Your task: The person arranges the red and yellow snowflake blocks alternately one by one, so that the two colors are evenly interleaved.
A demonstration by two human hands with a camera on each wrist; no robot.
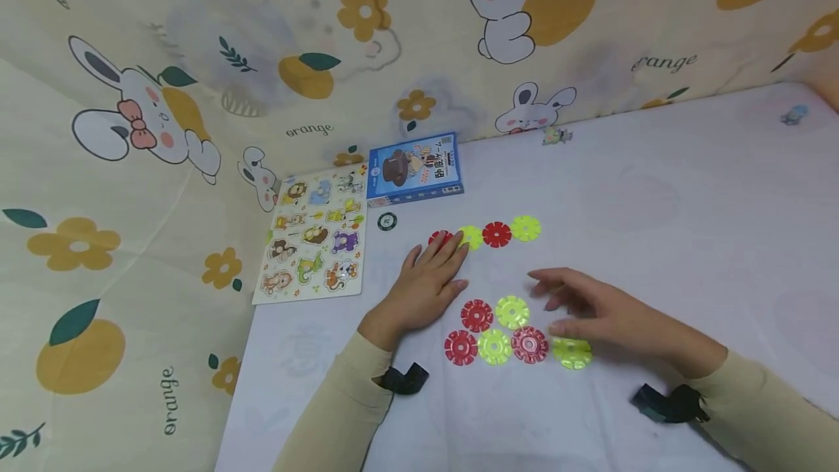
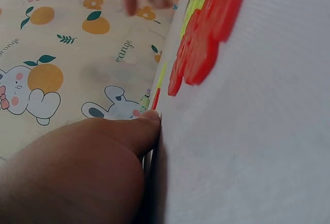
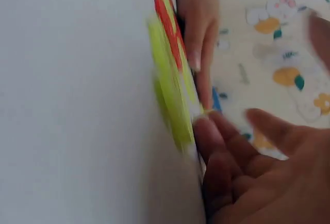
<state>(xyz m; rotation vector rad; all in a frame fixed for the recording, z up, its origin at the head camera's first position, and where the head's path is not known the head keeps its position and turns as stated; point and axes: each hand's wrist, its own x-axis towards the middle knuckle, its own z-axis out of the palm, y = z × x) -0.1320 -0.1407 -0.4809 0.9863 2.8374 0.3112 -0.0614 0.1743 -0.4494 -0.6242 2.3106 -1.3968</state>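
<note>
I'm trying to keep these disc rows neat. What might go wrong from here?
The left grip partly covers the top row's leftmost disc, so sliding might drag it. The right grip partly hides the bottom row's rightmost disc in the head view; a low pass might nudge it askew.

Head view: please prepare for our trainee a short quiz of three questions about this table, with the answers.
1. True or false: in the head view, the blue box is to the right of the animal board.
2. In the far row of discs, which colour is the right-end disc? A) red B) yellow-green C) black
3. Which hand partly covers the left-end red disc of that row?

Key: 1. True. 2. B. 3. The left hand.
</note>
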